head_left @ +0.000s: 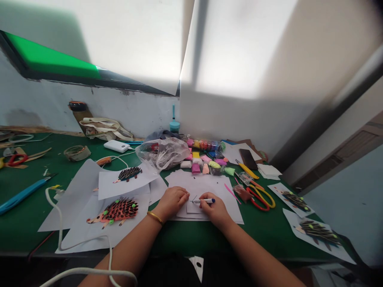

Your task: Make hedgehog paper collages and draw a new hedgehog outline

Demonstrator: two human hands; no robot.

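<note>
My right hand (213,207) grips a white pen (196,201) with a dark blue end. Its tip touches a small white sheet (193,209), where a few thin dark strokes show. Beneath that lies a stack of larger white paper (236,215). My left hand (172,200), with a gold bangle at the wrist, lies flat on the paper at the left edge of the small sheet and holds nothing. To its left are sheets bearing a pink clay hedgehog (121,211) with dark spines and green dots, and a dark-spined hedgehog (129,174).
Colourful clay packets (196,168) and a clear plastic bag (164,153) sit behind the paper. Scissors (259,199), a yellow cutter (248,170) and a phone (247,158) are at right. A white cable (60,223) crosses the left side near a blue tool (25,194).
</note>
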